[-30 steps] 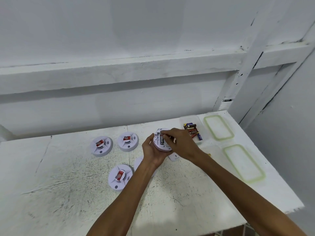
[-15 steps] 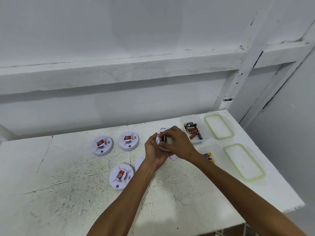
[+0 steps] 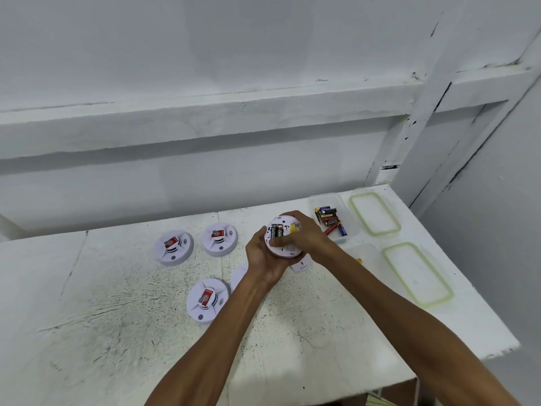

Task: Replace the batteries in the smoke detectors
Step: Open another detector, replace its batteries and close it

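Note:
A white round smoke detector [image 3: 281, 251] is held back side up above the table, its battery bay open with black batteries [image 3: 276, 230] inside. My left hand [image 3: 261, 257] cups it from the left and below. My right hand [image 3: 304, 236] lies over its right side, the thumb pressing across the batteries. Three more detectors with red stickers lie face up to the left: one [image 3: 174, 247], another [image 3: 220, 239], and a nearer one [image 3: 207, 300]. A clear tub [image 3: 319, 199] behind my right hand holds several loose batteries [image 3: 330, 219].
A white detector cover [image 3: 239, 276] peeks out under my left wrist and a small white lid piece [image 3: 301, 265] lies under my right wrist. Two green-rimmed container lids [image 3: 374, 213] [image 3: 417, 276] lie at the right. A second clear tub [image 3: 369, 256] lies beside my right forearm. The table edge [image 3: 494, 351] drops off at the right.
My right hand slid from the detector's top edge down over its right side, and the thumb now presses on the batteries. The detector tilted slightly, showing more of the battery bay.

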